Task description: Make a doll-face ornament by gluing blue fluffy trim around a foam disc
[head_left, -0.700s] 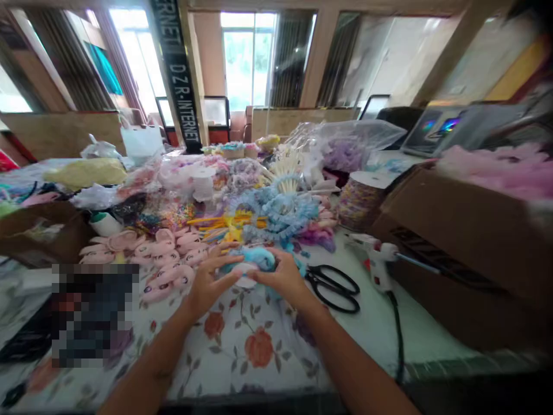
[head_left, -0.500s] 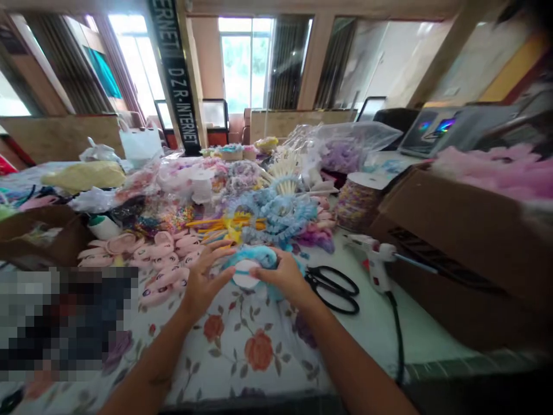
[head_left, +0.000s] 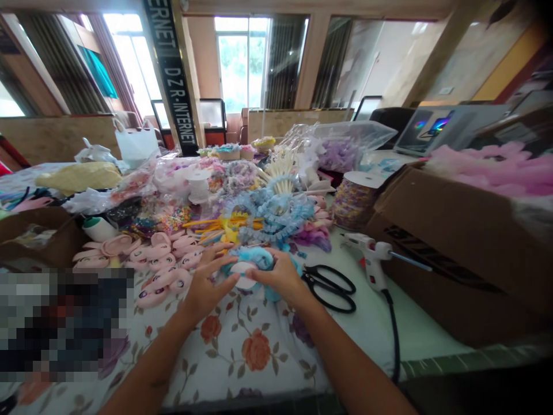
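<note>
The left forearm (head_left: 151, 357), at lower left of centre in the frame, and the right forearm (head_left: 345, 354), at lower right, are bare to the bottom edge, smooth and tapering towards slim wrists. A small dark mark (head_left: 161, 383) crosses the left one. The left hand (head_left: 203, 285) and right hand (head_left: 283, 276) are ungloved, with slender fingers.
</note>
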Demonstrator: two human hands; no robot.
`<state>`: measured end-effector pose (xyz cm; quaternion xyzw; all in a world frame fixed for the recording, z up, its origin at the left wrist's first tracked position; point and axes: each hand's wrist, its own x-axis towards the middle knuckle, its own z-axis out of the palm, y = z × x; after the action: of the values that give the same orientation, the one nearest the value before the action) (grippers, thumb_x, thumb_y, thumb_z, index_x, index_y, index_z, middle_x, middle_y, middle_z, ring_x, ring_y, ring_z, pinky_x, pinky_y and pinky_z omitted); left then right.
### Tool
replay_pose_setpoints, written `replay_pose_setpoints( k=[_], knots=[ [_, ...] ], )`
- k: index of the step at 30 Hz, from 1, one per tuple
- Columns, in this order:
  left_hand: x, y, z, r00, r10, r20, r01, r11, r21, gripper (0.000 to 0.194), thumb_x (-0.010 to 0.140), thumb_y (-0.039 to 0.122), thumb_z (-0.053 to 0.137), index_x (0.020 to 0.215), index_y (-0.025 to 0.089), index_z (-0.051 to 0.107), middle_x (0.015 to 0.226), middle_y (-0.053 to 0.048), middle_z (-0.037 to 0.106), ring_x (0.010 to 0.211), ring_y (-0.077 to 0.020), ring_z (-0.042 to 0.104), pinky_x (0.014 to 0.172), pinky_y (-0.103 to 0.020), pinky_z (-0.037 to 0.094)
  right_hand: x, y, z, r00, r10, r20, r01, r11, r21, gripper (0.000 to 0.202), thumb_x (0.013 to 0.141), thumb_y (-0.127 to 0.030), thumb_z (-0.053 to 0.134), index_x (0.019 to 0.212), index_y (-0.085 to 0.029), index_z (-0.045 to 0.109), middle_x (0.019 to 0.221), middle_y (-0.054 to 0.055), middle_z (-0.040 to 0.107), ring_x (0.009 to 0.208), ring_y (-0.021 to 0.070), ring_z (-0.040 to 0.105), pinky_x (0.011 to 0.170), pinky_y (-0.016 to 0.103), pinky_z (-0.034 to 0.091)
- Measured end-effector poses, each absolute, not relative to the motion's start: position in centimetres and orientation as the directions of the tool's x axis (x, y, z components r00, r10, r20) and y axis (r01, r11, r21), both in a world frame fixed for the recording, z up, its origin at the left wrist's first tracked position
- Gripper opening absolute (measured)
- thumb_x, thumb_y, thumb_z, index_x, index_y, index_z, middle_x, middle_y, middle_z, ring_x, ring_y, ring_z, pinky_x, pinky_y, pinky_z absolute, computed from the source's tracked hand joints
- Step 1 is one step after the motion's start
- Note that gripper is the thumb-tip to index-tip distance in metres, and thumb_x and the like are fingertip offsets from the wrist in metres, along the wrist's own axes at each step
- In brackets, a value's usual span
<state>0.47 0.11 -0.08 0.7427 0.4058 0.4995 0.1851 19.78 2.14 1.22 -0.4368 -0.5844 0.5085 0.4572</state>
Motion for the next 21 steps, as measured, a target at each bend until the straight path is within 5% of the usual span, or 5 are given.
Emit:
replay_pose_setpoints(
  k=[14, 21],
  knots=[
    [0.2, 0.3, -0.1, 0.205, 0.851, 0.484, 0.325, -0.525, 0.787, 0.029, 0.079, 0.033, 0.069, 0.106, 0.022, 0.068, 0.129, -0.012, 0.056, 0.123, -0.0297, 0.051, 0.104, -0.044, 0.041, 20.0, 2.2, 1.1, -0.244, 0.967, 0.074, 0.005, 0.078, -0.997, 0.039, 0.056, -0.030, 0.083, 0.091, -0.016, 0.071, 0.079, 0.000, 0.068, 0.067, 0.0154, 0.059, 0.061, 0.024, 0.048],
    [0.0, 0.1, 0.5, 0.193, 0.890, 0.412, 0.199, -0.447, 0.872, 0.022, 0.078, 0.030, 0.070, 0.098, 0.022, 0.065, 0.122, -0.010, 0.061, 0.120, -0.0273, 0.054, 0.100, -0.041, 0.044, 20.0, 1.8, 2.2, -0.310, 0.948, 0.069, 0.120, 0.111, -0.987, 0.038, 0.059, -0.029, 0.080, 0.093, -0.015, 0.069, 0.077, 0.000, 0.066, 0.066, 0.0150, 0.057, 0.060, 0.024, 0.046]
  ],
)
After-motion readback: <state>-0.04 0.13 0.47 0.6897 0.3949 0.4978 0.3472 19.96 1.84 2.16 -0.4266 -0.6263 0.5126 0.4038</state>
